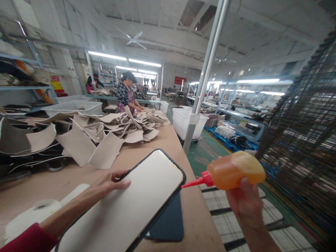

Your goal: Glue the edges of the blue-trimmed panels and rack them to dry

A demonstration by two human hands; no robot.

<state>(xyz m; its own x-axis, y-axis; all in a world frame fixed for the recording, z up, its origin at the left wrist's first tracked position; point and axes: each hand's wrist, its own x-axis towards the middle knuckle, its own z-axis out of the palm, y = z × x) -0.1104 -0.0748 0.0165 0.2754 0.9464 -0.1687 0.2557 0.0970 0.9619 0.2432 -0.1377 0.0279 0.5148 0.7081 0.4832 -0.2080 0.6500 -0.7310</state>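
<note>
My left hand [115, 182] grips the far left edge of a white panel with a dark rim [136, 199], thumb on its face and fingers at the edge. The panel is rounded at the corners and tilted above the table. In my right hand [245, 201] is a squeeze bottle [236, 169] of amber liquid with a red nozzle, lying nearly sideways. Its red tip points left at the panel's right corner; whether it touches the rim I cannot tell. Yellowish traces show along the panel's edge near that corner. Beneath the panel, a dark blue panel [168, 220] rests on the table.
Curved beige sheets [105, 147] are heaped across the brown table [168, 136]. White pieces [34, 213] lie at lower left. A metal post [202, 80] and white bin [181, 119] stand beyond the right edge. A co-worker [127, 92] stands at the table's far end.
</note>
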